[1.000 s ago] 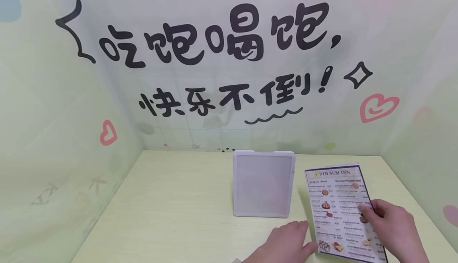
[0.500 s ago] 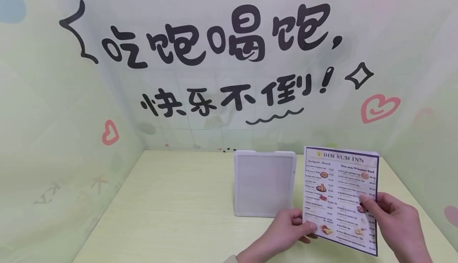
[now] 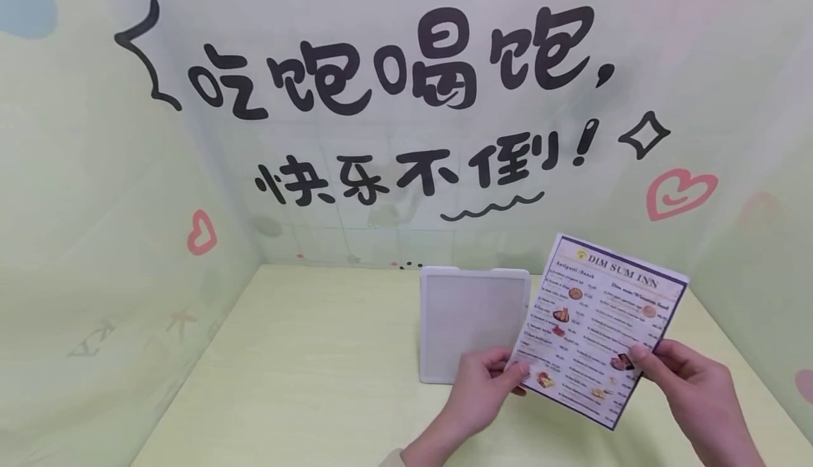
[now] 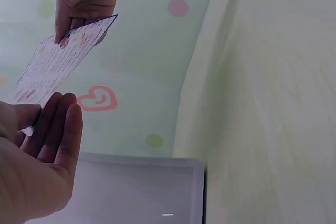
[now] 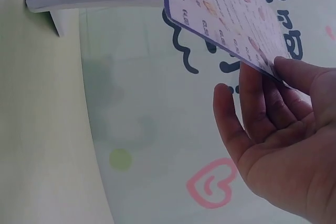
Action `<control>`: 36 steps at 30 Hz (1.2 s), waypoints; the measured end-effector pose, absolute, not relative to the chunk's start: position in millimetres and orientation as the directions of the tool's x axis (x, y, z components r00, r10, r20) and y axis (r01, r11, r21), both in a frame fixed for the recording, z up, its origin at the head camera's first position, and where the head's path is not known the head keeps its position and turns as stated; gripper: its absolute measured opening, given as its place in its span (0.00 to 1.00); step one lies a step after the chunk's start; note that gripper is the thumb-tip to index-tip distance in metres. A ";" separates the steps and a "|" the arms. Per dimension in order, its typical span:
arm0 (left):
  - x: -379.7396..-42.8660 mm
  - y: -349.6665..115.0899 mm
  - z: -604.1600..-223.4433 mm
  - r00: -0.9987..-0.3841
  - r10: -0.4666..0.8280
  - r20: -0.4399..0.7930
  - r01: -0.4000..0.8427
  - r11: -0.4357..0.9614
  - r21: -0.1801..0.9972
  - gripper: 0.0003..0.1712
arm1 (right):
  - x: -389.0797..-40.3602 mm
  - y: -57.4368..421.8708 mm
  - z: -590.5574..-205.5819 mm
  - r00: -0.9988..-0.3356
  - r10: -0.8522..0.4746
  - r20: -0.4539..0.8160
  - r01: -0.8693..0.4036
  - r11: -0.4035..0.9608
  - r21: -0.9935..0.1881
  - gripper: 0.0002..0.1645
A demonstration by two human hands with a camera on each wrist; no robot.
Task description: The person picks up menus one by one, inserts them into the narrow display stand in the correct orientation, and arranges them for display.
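A printed menu (image 3: 591,333) headed "DIM SUM INN" is held up above the table, tilted with its top leaning right in the head view. My left hand (image 3: 479,393) pinches its lower left edge between thumb and fingers. On the right edge, my right hand (image 3: 699,389) pinches it with the thumb in front and fingers behind. Behind the left hand stands a white framed panel (image 3: 473,312), upright on the table, its right side partly covered by the menu. The left wrist view shows the menu (image 4: 63,59) stretched between both hands.
The pale wood-look table (image 3: 317,354) reaches back to a printed cloth wall (image 3: 356,241) with large dark lettering. Cloth side walls (image 3: 114,241) enclose it left and right. In the right wrist view, a support leg (image 5: 59,23) juts out behind the panel.
The left hand has come up from beside the menu and taken its lower left edge. Both hands have raised the menu, shifted it left towards the panel and tilted it clockwise.
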State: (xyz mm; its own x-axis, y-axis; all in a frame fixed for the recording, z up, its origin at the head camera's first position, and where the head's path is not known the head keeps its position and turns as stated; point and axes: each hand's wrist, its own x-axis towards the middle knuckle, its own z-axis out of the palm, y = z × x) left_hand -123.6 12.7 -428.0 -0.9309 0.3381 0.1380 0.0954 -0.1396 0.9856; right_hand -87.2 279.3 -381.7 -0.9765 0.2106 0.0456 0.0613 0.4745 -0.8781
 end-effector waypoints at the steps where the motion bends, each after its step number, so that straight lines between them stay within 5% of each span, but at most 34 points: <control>1: -125.2 9.1 -425.6 -0.927 0.340 0.157 0.116 -0.137 0.984 0.09 | -87.6 277.8 -381.7 -0.979 0.199 0.052 0.048 0.466 -0.884 0.20; 8: -139.8 -16.5 -412.4 -0.881 0.400 0.255 0.247 -0.071 0.966 0.10 | -93.0 268.3 -379.9 -0.989 0.106 0.099 -0.050 0.392 -0.918 0.16; 16: -152.3 -47.9 -399.1 -0.845 0.461 0.271 0.321 0.031 0.947 0.10 | -103.8 266.6 -391.8 -0.949 -0.166 0.269 -0.288 0.103 -0.952 0.18; 22: -158.8 -70.7 -389.0 -0.828 0.484 0.282 0.369 0.093 0.925 0.10 | -115.8 253.0 -392.0 -0.900 -0.315 0.300 -0.348 0.109 -0.931 0.18; 36: -168.4 -77.7 -384.9 -0.907 0.334 0.255 0.266 -0.013 0.964 0.13 | -134.5 218.1 -389.2 -0.890 -0.300 0.344 -0.370 0.036 -0.928 0.15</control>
State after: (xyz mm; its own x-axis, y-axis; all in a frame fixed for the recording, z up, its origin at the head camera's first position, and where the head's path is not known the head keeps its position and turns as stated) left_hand -168.4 -77.7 -384.9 -0.9073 0.3340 0.2553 0.2664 -0.0131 0.9638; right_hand -134.5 218.1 -389.2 -0.8898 -0.3004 0.3435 -0.3703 0.0356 -0.9282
